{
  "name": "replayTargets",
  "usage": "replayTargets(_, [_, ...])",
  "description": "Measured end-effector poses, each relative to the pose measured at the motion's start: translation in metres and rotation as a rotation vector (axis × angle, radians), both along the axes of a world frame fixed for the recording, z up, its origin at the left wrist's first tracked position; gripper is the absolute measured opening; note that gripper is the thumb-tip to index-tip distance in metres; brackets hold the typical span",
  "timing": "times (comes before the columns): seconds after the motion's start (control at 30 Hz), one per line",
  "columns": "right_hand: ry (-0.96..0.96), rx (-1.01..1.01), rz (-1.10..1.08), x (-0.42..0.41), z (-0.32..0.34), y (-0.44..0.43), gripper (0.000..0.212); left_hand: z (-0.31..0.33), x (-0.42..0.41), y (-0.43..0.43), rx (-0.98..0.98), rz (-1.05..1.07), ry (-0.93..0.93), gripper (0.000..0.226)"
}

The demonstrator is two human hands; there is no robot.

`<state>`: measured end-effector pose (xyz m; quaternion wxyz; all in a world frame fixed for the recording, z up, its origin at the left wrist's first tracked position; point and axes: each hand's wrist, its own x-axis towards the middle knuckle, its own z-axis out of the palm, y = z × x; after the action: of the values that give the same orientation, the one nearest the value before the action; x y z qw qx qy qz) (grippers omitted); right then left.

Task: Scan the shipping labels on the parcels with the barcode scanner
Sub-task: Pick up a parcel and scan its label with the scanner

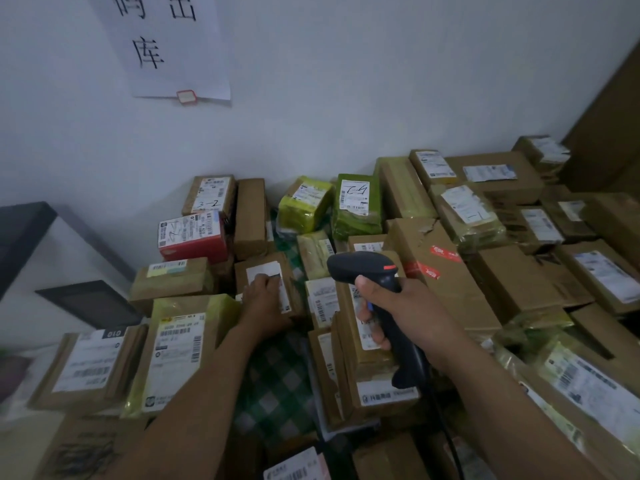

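Note:
My right hand (398, 306) grips the handle of a black barcode scanner (372, 271) with an orange button, its head pointing left and away over the pile. My left hand (264, 303) rests on a small brown parcel (266, 265), its fingers over the lower part of that parcel's white shipping label (263, 270). Several labelled cardboard parcels lie all around, among them a red box (194, 237) and a green-wrapped parcel (356, 206).
Parcels are piled against a white wall with a paper sign (166, 43). A green checked cloth (277, 372) shows in a gap between boxes below my hands. A dark shelf frame (24, 226) stands at the left. Larger cartons (502, 282) fill the right side.

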<state>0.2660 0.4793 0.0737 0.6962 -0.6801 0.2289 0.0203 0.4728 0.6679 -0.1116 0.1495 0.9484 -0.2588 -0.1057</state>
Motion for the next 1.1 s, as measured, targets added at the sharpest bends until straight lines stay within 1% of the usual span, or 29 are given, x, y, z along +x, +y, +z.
replayTargets(0.07, [0.001, -0.001, 0.008, -0.004, 0.004, 0.0, 0.044, 0.011, 0.0, 0.007, -0.085, 0.039, 0.072, 0.107])
replayTargets(0.1, [-0.003, 0.007, 0.009, -0.006, 0.006, 0.0, 0.044, 0.018, -0.001, 0.008, -0.158, 0.063, 0.112, 0.107])
replayTargets(0.2, [-0.017, 0.03, 0.011, -0.012, 0.011, 0.001, 0.044, 0.044, -0.01, 0.008, -0.486, 0.208, 0.243, 0.105])
replayTargets(0.27, [-0.018, 0.021, 0.011, -0.015, 0.015, 0.003, 0.053, 0.061, -0.019, 0.004, -0.639, 0.254, 0.289, 0.102])
replayTargets(0.33, [-0.034, -0.004, 0.002, -0.019, 0.019, 0.004, 0.061, 0.078, -0.029, -0.002, -0.726, 0.261, 0.294, 0.104])
replayTargets(0.43, [-0.083, -0.02, -0.043, -0.022, 0.023, 0.006, 0.061, 0.108, -0.047, -0.009, -0.855, 0.309, 0.243, 0.106])
replayTargets(0.5, [-0.116, 0.006, -0.072, -0.024, 0.026, 0.01, 0.058, 0.138, -0.065, -0.012, -0.982, 0.35, 0.233, 0.117])
replayTargets(0.53, [-0.136, 0.026, -0.086, -0.024, 0.026, 0.013, 0.057, 0.154, -0.076, -0.014, -1.039, 0.37, 0.229, 0.119])
replayTargets(0.57, [-0.157, 0.051, -0.1, -0.025, 0.026, 0.015, 0.059, 0.167, -0.087, -0.015, -1.087, 0.38, 0.221, 0.114])
replayTargets(0.63, [-0.183, 0.08, -0.127, -0.026, 0.026, 0.021, 0.058, 0.186, -0.108, -0.018, -1.118, 0.377, 0.23, 0.091])
replayTargets(0.7, [-0.181, 0.076, -0.135, -0.032, 0.028, 0.026, 0.045, 0.201, -0.128, -0.018, -1.089, 0.37, 0.265, 0.077])
replayTargets(0.73, [-0.186, 0.095, -0.141, -0.035, 0.03, 0.029, 0.039, 0.206, -0.137, -0.014, -1.092, 0.352, 0.283, 0.076])
replayTargets(0.77, [-0.204, 0.135, -0.154, -0.038, 0.031, 0.03, 0.037, 0.21, -0.144, -0.009, -1.116, 0.319, 0.313, 0.076])
replayTargets(0.8, [-0.225, 0.195, -0.177, -0.041, 0.031, 0.03, 0.041, 0.212, -0.15, -0.002, -1.142, 0.274, 0.361, 0.076])
replayTargets(0.9, [-0.238, 0.389, -0.213, -0.047, 0.035, 0.031, 0.072, 0.207, -0.163, 0.017, -1.119, 0.114, 0.557, 0.071])
replayTargets(0.93, [-0.233, 0.423, -0.205, -0.05, 0.037, 0.034, 0.076, 0.203, -0.167, 0.023, -1.108, 0.093, 0.609, 0.071])
replayTargets(0.97, [-0.228, 0.433, -0.19, -0.052, 0.038, 0.036, 0.074, 0.199, -0.17, 0.029, -1.118, 0.091, 0.648, 0.073])
replayTargets(1.03, [-0.214, 0.4, -0.157, -0.055, 0.04, 0.042, 0.066, 0.19, -0.174, 0.04, -1.166, 0.112, 0.667, 0.077])
replayTargets(1.1, [-0.195, 0.309, -0.117, -0.058, 0.041, 0.046, 0.061, 0.184, -0.177, 0.048, -1.188, 0.146, 0.593, 0.08])
